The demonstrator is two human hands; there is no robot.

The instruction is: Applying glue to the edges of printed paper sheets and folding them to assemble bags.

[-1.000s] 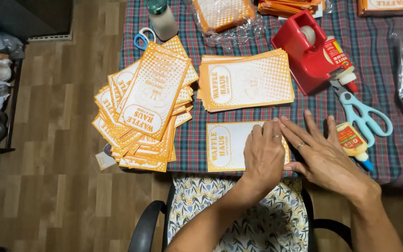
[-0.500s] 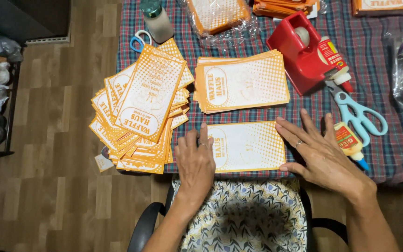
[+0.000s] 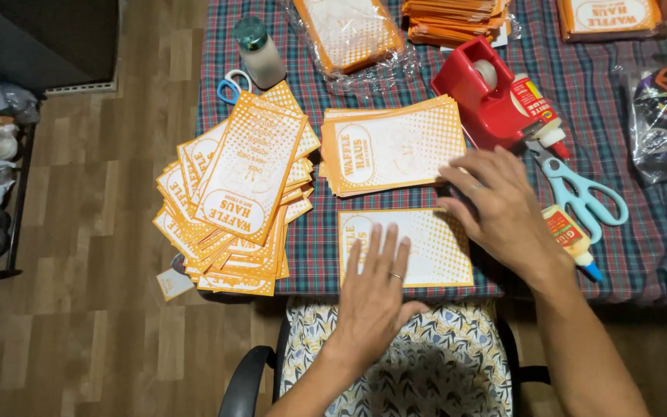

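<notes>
1. Single orange-and-white paper bag [image 3: 426, 245] flat at the near edge of the table [image 3: 642, 247], its long side along that edge, printed oval label toward its left end.
2. Now pinned at its lower left by the left hand [image 3: 376, 289], fingers spread flat on the paper, grip wide and holding nothing; half a second ago this hand lay further left, on the table edge beside the bag, and a second ago on the bag's right half.
3. Right hand [image 3: 499, 212] shifted up and left since the earlier frames, now over the bag's upper right corner, fingertips toward the neat stack of bags [image 3: 395, 147] just beyond; grip open, fingers loosely curved, a small dark thing half hidden beneath, too covered to tell.
4. Bag itself unmoved since half a second ago; dotted orange fading across a white face, orange border.
5. Fanned pile of like bags [image 3: 237, 197] at the left edge of the table, partly overhanging it.
6. Red tape dispenser [image 3: 488, 96] beyond the right hand, light blue scissors [image 3: 584, 189] and a glue bottle [image 3: 569, 239] toward the right near edge.
</notes>
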